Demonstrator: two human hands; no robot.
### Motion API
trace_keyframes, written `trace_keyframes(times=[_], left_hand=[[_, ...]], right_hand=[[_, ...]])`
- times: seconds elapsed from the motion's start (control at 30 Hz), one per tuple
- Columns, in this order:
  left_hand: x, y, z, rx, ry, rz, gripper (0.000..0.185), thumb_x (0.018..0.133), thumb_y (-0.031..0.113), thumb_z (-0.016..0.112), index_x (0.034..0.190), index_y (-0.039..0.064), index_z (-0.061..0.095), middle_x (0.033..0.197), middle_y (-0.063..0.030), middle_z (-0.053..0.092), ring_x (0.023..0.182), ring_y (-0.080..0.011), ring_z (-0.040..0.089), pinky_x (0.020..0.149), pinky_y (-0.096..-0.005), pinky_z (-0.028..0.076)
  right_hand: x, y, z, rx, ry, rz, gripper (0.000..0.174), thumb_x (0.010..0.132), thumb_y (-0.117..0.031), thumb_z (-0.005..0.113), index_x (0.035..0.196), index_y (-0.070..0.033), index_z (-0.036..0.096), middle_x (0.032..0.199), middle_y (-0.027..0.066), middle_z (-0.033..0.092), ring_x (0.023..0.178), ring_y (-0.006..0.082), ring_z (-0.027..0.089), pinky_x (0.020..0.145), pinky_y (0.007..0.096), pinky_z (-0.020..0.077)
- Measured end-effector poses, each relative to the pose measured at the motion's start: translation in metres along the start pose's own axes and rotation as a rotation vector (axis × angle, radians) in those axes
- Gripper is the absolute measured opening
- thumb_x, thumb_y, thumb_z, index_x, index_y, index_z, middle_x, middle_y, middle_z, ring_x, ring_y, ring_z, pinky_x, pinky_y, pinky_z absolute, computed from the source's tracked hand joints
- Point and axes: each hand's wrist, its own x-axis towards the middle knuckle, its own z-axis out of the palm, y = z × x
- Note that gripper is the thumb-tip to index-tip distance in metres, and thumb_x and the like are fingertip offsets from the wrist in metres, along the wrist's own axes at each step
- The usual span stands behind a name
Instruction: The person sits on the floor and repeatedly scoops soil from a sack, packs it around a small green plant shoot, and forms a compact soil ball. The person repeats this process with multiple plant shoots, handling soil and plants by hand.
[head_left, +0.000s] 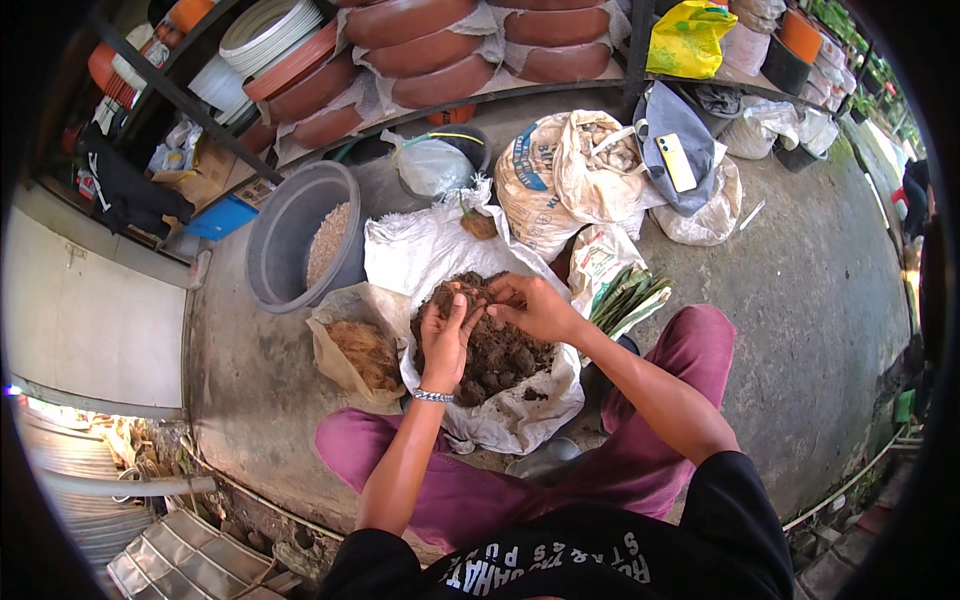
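Above an open white woven sack (517, 427) of dark brown soil (499, 352), my left hand (448, 330) is raised with its fingers curled round a brown, fibrous clump of soil (454, 298). My right hand (529, 304) comes in from the right, its thumb and fingertips pinched close to the clump; whether they grip anything is too small to tell. Rounded dark lumps lie in the soil below both hands. Left of the sack is a bag of orange-brown fibre (364, 352). A brown root ball (478, 224) with a green shoot rests on the sack's far part.
A large grey tub (264, 244) with tan granules stands back left. Behind are a sack of pale stones (540, 187) and a phone (676, 161) on grey cloth. Long green leaves (626, 296) in a bag stand right of the soil. Shelves of brown pots (442, 79) line the back.
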Motion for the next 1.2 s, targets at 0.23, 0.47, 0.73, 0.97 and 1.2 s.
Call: trace_keyframes(times=[0.23,0.47,0.73,0.97,1.2], left_hand=[[-0.002,-0.006,-0.003,0.117,-0.017,0.01,0.022,0.095,0.02,0.065,0.111,0.006,0.06,0.105,-0.0019,0.063,0.097,-0.0124,0.062,0.087,-0.0305,0.053],[-0.006,-0.001,-0.005,0.323,-0.049,0.105,0.021,0.094,0.02,0.066,0.108,0.005,0.061,0.101,-0.002,0.065,0.086,-0.0109,0.063,0.075,-0.0279,0.053],[-0.01,-0.002,0.009,0.16,-0.049,0.021,0.027,0.098,0.022,0.06,0.119,0.005,0.058,0.116,-0.0042,0.062,0.104,-0.0137,0.06,0.087,-0.0326,0.052],[-0.01,-0.002,0.006,0.074,-0.162,-0.057,0.032,0.1,0.02,0.056,0.128,0.006,0.051,0.123,-0.0056,0.058,0.111,-0.0161,0.058,0.092,-0.036,0.051],[-0.012,0.004,0.003,0.225,-0.261,-0.047,0.03,0.096,0.019,0.063,0.119,0.002,0.054,0.108,-0.0058,0.064,0.097,-0.014,0.064,0.084,-0.0326,0.056]], right_hand=[[-0.003,-0.001,0.002,0.057,0.024,0.019,0.021,0.084,-0.014,0.072,0.098,0.0,0.067,0.084,0.0136,0.072,0.077,0.0225,0.07,0.071,0.0361,0.0532],[-0.005,-0.012,0.0,-0.073,0.052,-0.092,0.018,0.082,-0.016,0.075,0.091,-0.002,0.068,0.081,0.0125,0.07,0.075,0.0259,0.069,0.069,0.0364,0.0523],[-0.004,-0.017,-0.003,-0.083,0.108,-0.088,0.016,0.082,-0.014,0.074,0.091,-0.002,0.068,0.084,0.0139,0.069,0.076,0.027,0.069,0.069,0.0371,0.0525],[-0.003,-0.017,-0.002,-0.131,0.123,-0.096,0.016,0.081,-0.014,0.074,0.091,-0.003,0.069,0.085,0.0125,0.068,0.078,0.0262,0.068,0.072,0.0375,0.053],[-0.003,-0.002,-0.003,-0.11,0.076,-0.122,0.045,0.078,-0.019,0.077,0.119,-0.006,0.061,0.095,0.0142,0.067,0.089,0.0281,0.068,0.078,0.0374,0.0529]])
